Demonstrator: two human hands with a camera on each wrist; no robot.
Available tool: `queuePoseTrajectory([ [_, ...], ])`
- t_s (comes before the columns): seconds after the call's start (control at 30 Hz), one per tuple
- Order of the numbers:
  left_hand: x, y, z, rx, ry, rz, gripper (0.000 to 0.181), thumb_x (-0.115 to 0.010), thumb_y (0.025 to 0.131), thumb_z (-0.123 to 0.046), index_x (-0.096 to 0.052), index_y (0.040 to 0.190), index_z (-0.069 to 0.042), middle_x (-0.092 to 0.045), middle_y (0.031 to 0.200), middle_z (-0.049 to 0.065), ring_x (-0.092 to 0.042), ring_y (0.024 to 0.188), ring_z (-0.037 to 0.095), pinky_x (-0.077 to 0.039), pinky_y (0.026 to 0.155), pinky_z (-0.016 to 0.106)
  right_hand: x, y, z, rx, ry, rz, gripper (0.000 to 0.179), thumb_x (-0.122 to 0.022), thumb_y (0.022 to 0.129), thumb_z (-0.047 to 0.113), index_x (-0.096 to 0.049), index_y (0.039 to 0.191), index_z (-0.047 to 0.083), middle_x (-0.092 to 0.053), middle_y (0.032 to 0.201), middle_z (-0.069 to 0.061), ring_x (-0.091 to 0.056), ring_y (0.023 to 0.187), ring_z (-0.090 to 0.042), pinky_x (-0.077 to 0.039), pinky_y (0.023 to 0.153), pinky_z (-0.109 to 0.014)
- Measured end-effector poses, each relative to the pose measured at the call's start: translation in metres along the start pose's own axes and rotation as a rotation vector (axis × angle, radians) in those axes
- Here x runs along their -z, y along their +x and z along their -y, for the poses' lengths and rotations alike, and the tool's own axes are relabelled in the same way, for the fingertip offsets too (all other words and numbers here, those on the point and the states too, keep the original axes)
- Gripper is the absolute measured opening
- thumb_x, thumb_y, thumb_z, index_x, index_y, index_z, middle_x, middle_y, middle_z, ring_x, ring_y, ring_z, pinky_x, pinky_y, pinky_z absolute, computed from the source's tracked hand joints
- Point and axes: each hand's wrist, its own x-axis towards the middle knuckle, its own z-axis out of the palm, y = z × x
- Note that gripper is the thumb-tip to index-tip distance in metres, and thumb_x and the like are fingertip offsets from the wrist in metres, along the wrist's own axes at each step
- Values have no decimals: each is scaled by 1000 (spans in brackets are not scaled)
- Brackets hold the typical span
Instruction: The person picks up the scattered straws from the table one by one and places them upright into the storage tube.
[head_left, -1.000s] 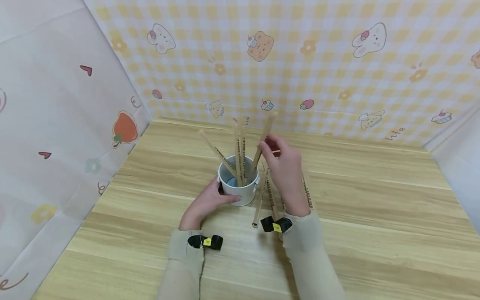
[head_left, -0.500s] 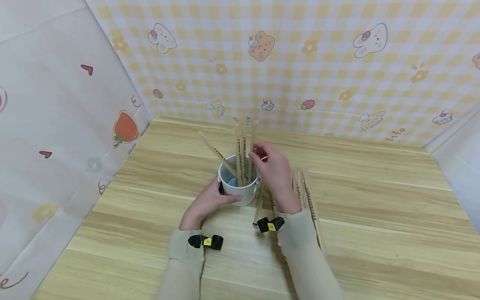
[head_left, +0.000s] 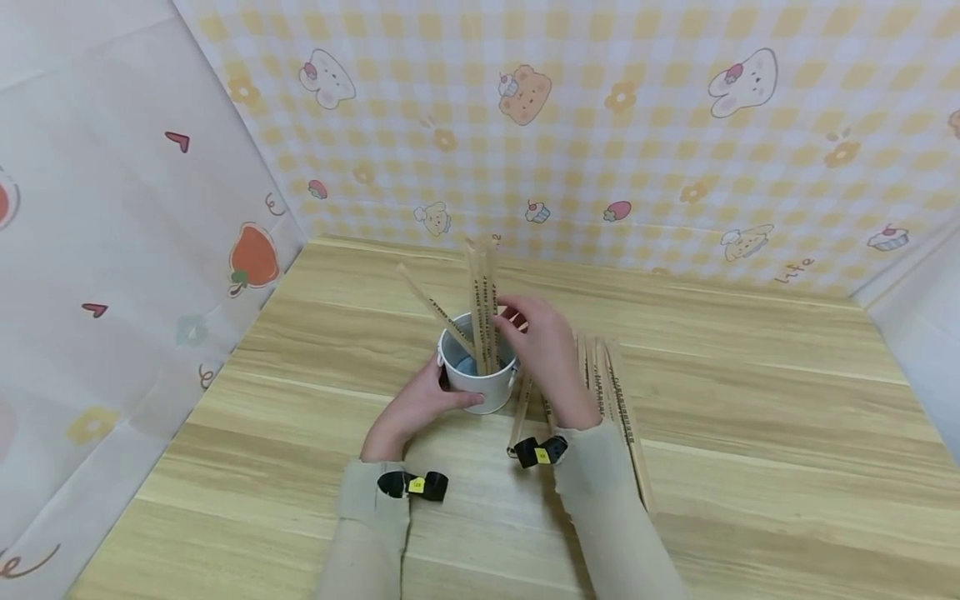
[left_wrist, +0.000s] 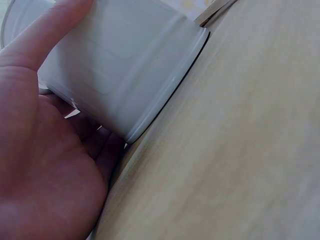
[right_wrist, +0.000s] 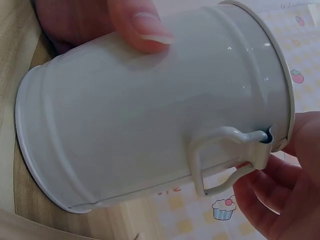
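A small white metal bucket [head_left: 480, 390] stands upright on the wooden table, also large in the left wrist view. Several long, thin, light-brown sticks with black printing [head_left: 483, 308] lean inside it; one slants left, the others stand close together. My left hand [head_left: 420, 400] grips the bucket's left side, thumb across the front, as the left wrist view confirms. At the right rim, my right hand [head_left: 547, 342] pinches the rightmost stick with thumb and index finger. In the right wrist view, the fingers [right_wrist: 260, 200] are beside the rim and side handle [right_wrist: 225, 160]; the stick is hidden there.
More printed sticks [head_left: 622, 408] lie on the table [head_left: 750, 417] right of the bucket, partly under the right forearm. A checkered cloth backdrop [head_left: 637, 150] rises behind the table, and a white patterned cloth [head_left: 150, 208] hangs at the left.
My right hand has moved left and down with its stick, which has gone from leaning right to nearly upright against the others. The left hand and bucket have stayed put.
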Motion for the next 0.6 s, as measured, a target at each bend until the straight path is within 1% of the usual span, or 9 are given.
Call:
queuePoseTrajectory([
  [0.1,0,0,-1,6,-7,3,90,-79,66,-24,-25,138,-28,-42,130,3,-40,119,23,-27,100,41,2,0,0,-8,-1,21,27,-57,87,27,-62,110,14,-60,94,0,-56,80,-12,-49,67,-26],
  [0.17,0,-1,-5,5,-24,11,90,-78,66,-22,-25,138,-26,-41,131,4,-39,119,24,-27,101,41,4,0,1,-21,15,20,26,-56,88,27,-62,109,14,-60,95,0,-55,81,-12,-48,68,-26],
  [0.33,0,-6,-21,-5,-52,23,89,-77,68,-14,-25,139,-18,-40,131,11,-37,120,32,-26,101,44,17,-2,1,-43,30,-5,26,-53,89,27,-62,110,13,-61,94,1,-55,81,-12,-48,68,-27],
  [0.4,-1,-7,-26,1,-55,25,89,-77,68,-12,-24,139,-16,-40,131,12,-37,120,33,-26,101,43,23,-2,-2,-59,34,-20,27,-54,89,27,-61,110,12,-62,93,-1,-56,81,-13,-48,68,-29],
  [0.5,-2,-8,-29,12,-53,25,89,-76,68,-11,-24,140,-16,-40,132,12,-36,121,32,-26,101,42,34,-3,-10,-109,43,-40,28,-54,89,28,-61,111,13,-62,95,-2,-56,83,-14,-47,70,-31],
  [0.6,-2,-8,-29,11,-49,23,90,-76,68,-11,-23,140,-16,-39,132,12,-36,121,33,-26,101,43,44,-5,-20,-162,51,-50,31,-53,89,31,-60,113,13,-62,97,-2,-56,86,-16,-47,71,-33],
])
